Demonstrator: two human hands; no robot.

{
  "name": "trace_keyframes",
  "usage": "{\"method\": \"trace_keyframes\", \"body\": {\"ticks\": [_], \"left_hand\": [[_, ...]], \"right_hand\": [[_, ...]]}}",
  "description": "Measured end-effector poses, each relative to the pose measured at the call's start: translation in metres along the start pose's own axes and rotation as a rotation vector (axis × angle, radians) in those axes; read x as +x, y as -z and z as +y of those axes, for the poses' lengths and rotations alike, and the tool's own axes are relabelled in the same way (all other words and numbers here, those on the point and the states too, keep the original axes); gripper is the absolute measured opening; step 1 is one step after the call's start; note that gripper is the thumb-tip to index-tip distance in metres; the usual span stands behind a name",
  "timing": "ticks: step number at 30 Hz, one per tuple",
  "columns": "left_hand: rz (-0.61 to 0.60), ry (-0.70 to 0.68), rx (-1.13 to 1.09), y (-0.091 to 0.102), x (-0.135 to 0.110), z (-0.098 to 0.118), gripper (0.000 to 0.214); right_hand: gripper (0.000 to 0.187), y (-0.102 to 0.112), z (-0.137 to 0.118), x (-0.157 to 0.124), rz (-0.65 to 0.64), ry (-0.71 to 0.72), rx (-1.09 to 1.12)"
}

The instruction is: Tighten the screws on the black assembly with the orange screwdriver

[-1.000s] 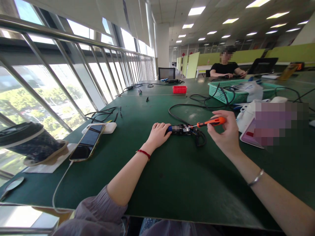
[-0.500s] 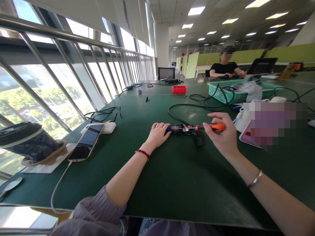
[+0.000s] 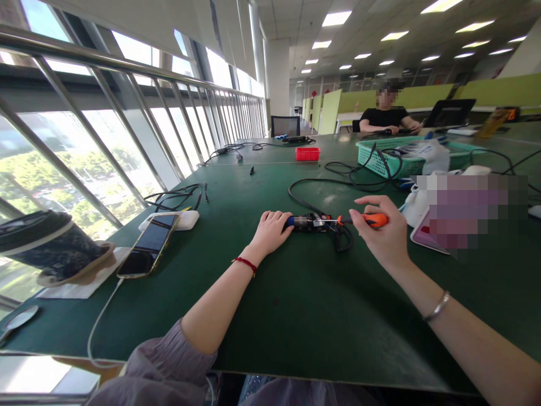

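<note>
I have the left hand (image 3: 273, 231) curled over the blue end of an opened-up device (image 3: 310, 223), its fingers bunched close together and pressing that end against the green table (image 3: 296, 316). The device lies lengthwise, running out to the right from under those fingertips, with its black middle and bare metal parts uncovered just beyond them.

On the device's right side I have the right hand (image 3: 385, 232) on an orange-handled screwdriver (image 3: 374, 220). The thumb lies against the handle, and the index finger arches above it with a gap between; I cannot make out how the other fingers sit. The screwdriver is close to level, its shaft pointing left into the device's exposed section. Its tip is among the small parts there, but I cannot tell which one it meets. The right hand's fingers themselves are clear of the device, with the shaft spanning the space between.

A black loop of cord (image 3: 344, 239) sits at the device's right end, on the near side. Beyond the device I see a red box (image 3: 307, 154); beyond it and to the right, a green basket (image 3: 382, 165). A phone (image 3: 147, 248) lies well to the device's left.
</note>
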State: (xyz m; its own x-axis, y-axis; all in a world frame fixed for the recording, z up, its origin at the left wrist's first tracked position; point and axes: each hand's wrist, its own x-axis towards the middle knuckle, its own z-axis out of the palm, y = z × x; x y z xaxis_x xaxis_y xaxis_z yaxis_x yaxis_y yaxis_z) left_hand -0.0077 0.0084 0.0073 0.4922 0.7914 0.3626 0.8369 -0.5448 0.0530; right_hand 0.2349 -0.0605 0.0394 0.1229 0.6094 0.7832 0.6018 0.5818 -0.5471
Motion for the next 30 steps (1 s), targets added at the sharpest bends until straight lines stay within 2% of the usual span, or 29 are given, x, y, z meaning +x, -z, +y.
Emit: {"method": "trace_keyframes", "body": {"ticks": [4,10,15,19,21,27,30], "left_hand": [[-0.001,-0.001,0.005,-0.0003,-0.0001,0.0005,0.033],[-0.001,-0.002,0.001,0.0001,0.0,0.0004,0.033],[0.004,-0.003,-0.009,0.0004,-0.0002,0.0001,0.033],[0.0,-0.004,-0.013,0.0001,-0.0001,0.0004,0.033],[0.001,-0.003,-0.009,-0.0003,0.0001,0.0002,0.033],[0.007,-0.005,-0.012,-0.001,0.0001,-0.0006,0.033],[0.002,0.004,-0.011,-0.0006,0.0002,0.0,0.033]], "right_hand": [[0.033,-0.002,0.0027,0.0012,0.093,0.091,0.07],[0.015,-0.0017,0.0003,0.0001,0.044,0.024,-0.056],[0.033,-0.0019,0.0017,0.0011,0.074,0.087,0.064],[0.016,-0.0004,0.0013,0.0003,0.002,0.031,-0.046],[0.014,-0.0003,0.0008,-0.0002,0.006,0.022,-0.072],[0.038,-0.0023,0.0011,0.0005,0.075,0.088,0.079],[0.023,-0.0013,-0.0004,-0.0003,0.012,0.049,-0.007]]}}
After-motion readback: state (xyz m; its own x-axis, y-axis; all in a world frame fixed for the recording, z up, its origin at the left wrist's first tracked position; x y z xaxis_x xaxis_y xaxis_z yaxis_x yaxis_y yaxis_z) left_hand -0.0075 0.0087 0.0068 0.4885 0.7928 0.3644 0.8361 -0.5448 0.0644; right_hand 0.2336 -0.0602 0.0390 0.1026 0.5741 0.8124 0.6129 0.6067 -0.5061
